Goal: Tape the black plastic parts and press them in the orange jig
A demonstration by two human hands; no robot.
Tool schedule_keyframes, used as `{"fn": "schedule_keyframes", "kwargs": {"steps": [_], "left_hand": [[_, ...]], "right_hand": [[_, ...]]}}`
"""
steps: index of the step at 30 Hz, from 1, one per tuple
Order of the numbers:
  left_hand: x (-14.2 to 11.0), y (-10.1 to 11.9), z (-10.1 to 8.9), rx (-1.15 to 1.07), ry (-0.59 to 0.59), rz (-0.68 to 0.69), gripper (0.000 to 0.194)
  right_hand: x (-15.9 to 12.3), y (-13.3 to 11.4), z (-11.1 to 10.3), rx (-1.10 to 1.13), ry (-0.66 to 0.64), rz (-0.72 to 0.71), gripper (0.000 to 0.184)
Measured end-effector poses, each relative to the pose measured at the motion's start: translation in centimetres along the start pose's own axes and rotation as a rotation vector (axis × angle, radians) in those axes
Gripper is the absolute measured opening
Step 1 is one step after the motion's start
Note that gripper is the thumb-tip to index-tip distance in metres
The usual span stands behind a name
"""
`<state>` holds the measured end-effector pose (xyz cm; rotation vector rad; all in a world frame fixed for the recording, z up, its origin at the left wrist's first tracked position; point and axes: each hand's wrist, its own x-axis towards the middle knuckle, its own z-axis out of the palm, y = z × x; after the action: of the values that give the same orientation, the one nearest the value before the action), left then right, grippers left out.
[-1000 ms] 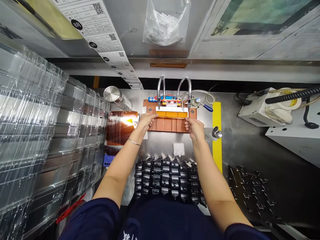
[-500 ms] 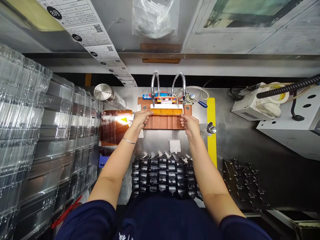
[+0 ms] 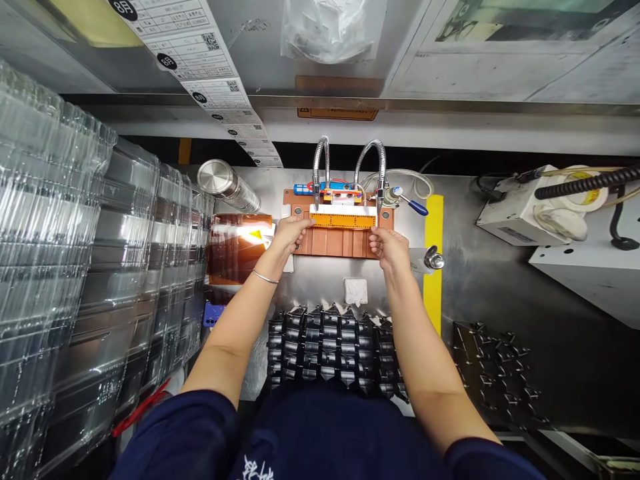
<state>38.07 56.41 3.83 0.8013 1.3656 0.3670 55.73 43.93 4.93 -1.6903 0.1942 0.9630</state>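
A narrow yellow strip (image 3: 343,221) lies across the top of a brown ribbed fixture (image 3: 336,243) on the steel bench. My left hand (image 3: 289,235) pinches the strip's left end and my right hand (image 3: 387,245) holds its right end. Two bent metal hose nozzles (image 3: 350,170) hang just behind the strip. Between my forearms, near the bench's front edge, sits a black tray of small parts (image 3: 330,347). A small white pad (image 3: 355,291) lies between the fixture and that tray.
Tall stacks of clear plastic trays (image 3: 75,280) fill the left side. A steel cylinder (image 3: 226,185) and an amber film-covered block (image 3: 239,245) sit left of the fixture. A yellow tape line (image 3: 433,260), a white box with cables (image 3: 530,207) and another black tray (image 3: 495,373) are on the right.
Both hands stay on the ends of the yellow strip on the fixture. Only the head camera has shifted slightly.
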Motion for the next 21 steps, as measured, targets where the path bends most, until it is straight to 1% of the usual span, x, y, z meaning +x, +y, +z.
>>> {"fn": "schedule_keyframes", "kwargs": {"steps": [4, 7, 12, 14, 17, 19, 20, 21], "left_hand": [[0.1, 0.0, -0.1, 0.005, -0.013, 0.002, 0.033], [0.1, 0.0, -0.1, 0.009, -0.001, -0.006, 0.034], [0.1, 0.2, -0.5, 0.049, -0.019, 0.01, 0.035], [0.2, 0.6, -0.8, 0.124, -0.057, 0.008, 0.035], [0.5, 1.4, -1.4, 0.234, -0.16, -0.036, 0.031], [0.5, 1.8, -1.7, 0.253, -0.208, -0.054, 0.029], [0.4, 1.9, -1.9, 0.249, -0.22, -0.05, 0.028], [0.2, 1.9, -2.1, 0.24, -0.231, -0.039, 0.027]], "right_hand": [[0.0, 0.0, 0.0, -0.001, -0.021, -0.009, 0.017], [0.0, 0.0, -0.1, 0.006, -0.023, 0.0, 0.016], [0.4, -0.1, -0.6, -0.018, -0.04, 0.051, 0.016], [0.7, -0.3, -0.8, -0.06, -0.083, 0.1, 0.016], [1.1, -0.6, -1.1, -0.135, -0.17, 0.151, 0.019], [1.0, -0.5, -2.3, -0.144, -0.207, 0.108, 0.018], [0.8, -0.2, -3.4, -0.144, -0.217, 0.06, 0.018], [0.5, 0.3, -5.0, -0.15, -0.214, -0.004, 0.02]]}}
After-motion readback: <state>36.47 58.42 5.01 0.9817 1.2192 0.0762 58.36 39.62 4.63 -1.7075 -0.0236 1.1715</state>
